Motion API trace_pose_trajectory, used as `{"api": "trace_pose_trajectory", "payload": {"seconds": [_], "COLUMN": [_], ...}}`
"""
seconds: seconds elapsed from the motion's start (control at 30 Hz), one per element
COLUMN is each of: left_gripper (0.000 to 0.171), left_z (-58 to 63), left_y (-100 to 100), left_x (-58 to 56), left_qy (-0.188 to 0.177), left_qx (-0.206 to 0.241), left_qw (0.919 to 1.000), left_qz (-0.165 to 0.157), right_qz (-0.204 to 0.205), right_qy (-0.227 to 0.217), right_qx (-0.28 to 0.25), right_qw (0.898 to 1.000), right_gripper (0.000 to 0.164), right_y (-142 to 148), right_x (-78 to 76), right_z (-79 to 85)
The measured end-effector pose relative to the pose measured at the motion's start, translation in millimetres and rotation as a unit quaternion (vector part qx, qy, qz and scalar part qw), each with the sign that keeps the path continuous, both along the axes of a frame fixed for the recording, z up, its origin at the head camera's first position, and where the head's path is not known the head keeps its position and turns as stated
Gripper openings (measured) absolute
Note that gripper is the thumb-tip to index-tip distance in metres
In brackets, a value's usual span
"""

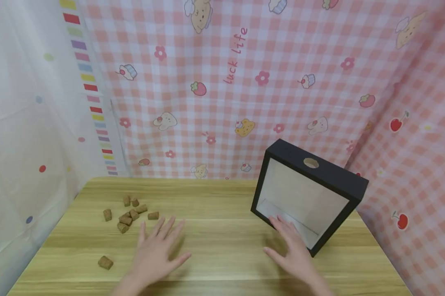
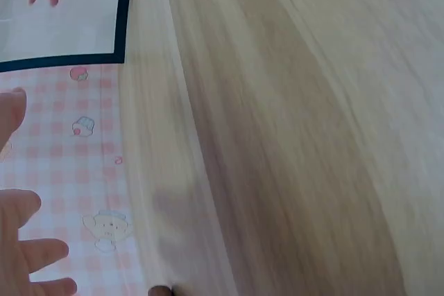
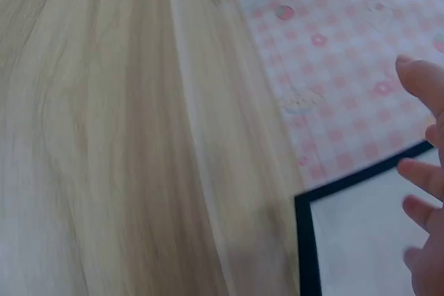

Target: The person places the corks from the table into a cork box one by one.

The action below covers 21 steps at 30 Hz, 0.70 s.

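Over the wooden table, my left hand (image 1: pixel 157 248) is spread with its fingers straight, just right of several brown corks (image 1: pixel 125 220); it holds nothing. My right hand (image 1: pixel 290 248) hovers with fingers extended in front of the black box frame (image 1: pixel 333 174), overlapping its lower front edge in the head view. Whether it touches the frame I cannot tell. The frame stands upright at an angle, with a clear front, a pale back and a round hole in its top. In the right wrist view, the fingers (image 3: pixel 423 178) appear before the frame's pane.
A single cork (image 1: pixel 105 262) lies nearer the front left of the table (image 1: pixel 222 246). Behind the table hangs a pink checked cloth (image 1: pixel 222 102), continuing along the right side. White dotted cloth (image 1: pixel 33 135) covers the left side.
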<state>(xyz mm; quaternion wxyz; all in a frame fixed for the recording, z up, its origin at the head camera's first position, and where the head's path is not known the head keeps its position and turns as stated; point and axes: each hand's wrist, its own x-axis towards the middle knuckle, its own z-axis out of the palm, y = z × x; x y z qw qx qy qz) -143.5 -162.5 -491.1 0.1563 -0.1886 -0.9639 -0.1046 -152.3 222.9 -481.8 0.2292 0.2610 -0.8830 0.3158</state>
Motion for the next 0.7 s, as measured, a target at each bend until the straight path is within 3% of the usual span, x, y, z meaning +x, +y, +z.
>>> {"api": "trace_pose_trajectory", "payload": {"seconds": [0.13, 0.3, 0.5, 0.7], "left_gripper": [0.080, 0.075, 0.074, 0.073], "left_z": [3.9, 8.9, 10.4, 5.7], "left_y": [-10, -25, -44, -58], "left_x": [0.3, 1.5, 5.6, 10.3], "left_qy": [0.018, 0.045, 0.025, 0.018], "left_qx": [0.016, 0.075, 0.160, 0.211], "left_qw": [0.9997, 0.9961, 0.9868, 0.9773], "left_qz": [-0.003, -0.013, -0.006, 0.001], "right_qz": [0.041, 0.066, 0.064, 0.077], "right_qy": [0.004, -0.036, -0.068, -0.049], "right_qx": [-0.064, -0.113, -0.166, -0.245], "right_qw": [0.997, 0.991, 0.982, 0.965], "right_gripper": [0.077, 0.074, 0.070, 0.065], "right_y": [17, 37, 58, 79], "right_x": [6.8, 20.7, 35.0, 41.4], "right_z": [5.7, 10.5, 15.4, 15.1]}}
